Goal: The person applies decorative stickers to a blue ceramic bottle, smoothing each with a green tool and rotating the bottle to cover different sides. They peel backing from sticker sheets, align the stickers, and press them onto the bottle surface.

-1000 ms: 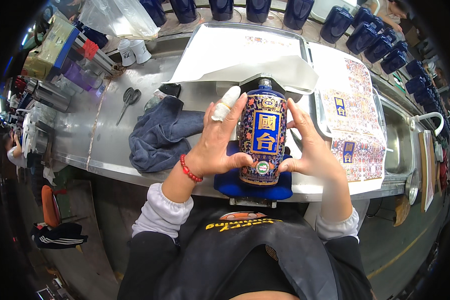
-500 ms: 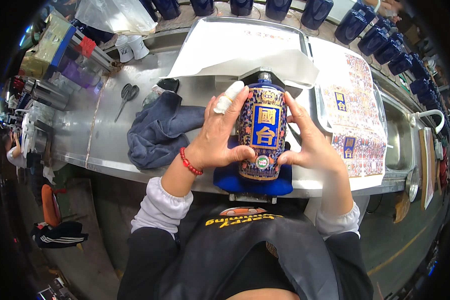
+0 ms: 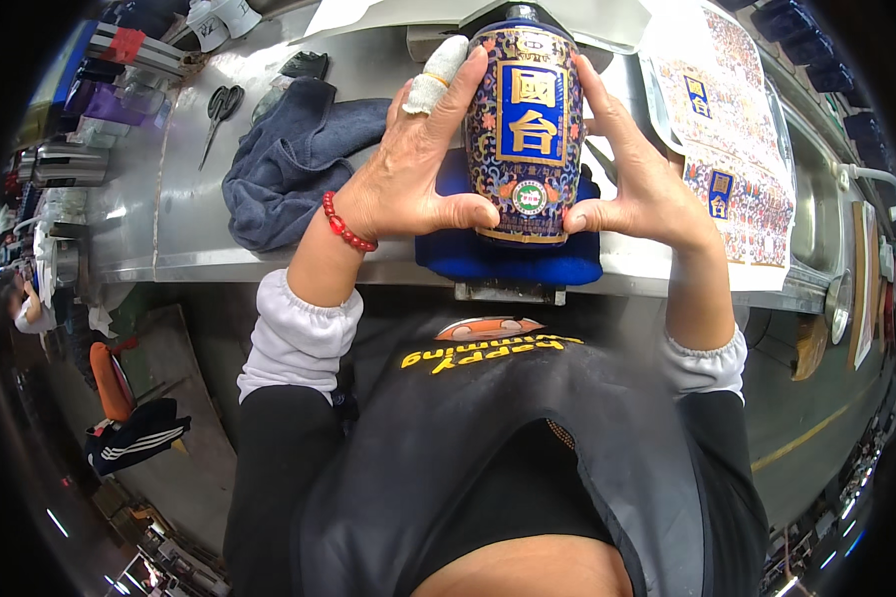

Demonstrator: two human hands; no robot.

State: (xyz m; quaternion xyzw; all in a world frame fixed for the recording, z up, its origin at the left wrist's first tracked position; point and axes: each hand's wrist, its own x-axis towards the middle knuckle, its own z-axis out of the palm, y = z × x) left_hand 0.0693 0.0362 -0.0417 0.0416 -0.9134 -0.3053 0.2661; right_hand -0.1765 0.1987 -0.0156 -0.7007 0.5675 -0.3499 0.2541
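A dark blue bottle [image 3: 524, 189] with a dense floral pattern and a blue-and-gold panel stands between my two hands. My left hand [image 3: 408, 169] is along its left side, thumb on the lower edge and fingers reaching up the side. One left finger wears a white wrapping [image 3: 434, 78] with a yellow band. On the bottle's right side my right hand [image 3: 647, 179] grips in the same way, thumb at the lower corner. Beneath and behind the bottle shows a blue cushion [image 3: 508, 265] at the bench's front edge. The bottle's back is hidden.
A grey-blue cloth [image 3: 279, 164] lies crumpled left of my left hand, with black scissors [image 3: 221, 107] farther left on the metal bench [image 3: 184, 214]. Patterned printed sheets [image 3: 732, 149] are at the right, beside a sink [image 3: 816, 169]. More blue bottles [image 3: 801, 30] stand at the far right.
The whole view has tilted, so bench, bottle and hands sit higher in the picture. The bottle looks slightly larger. Both hands keep nearly the same hold on it.
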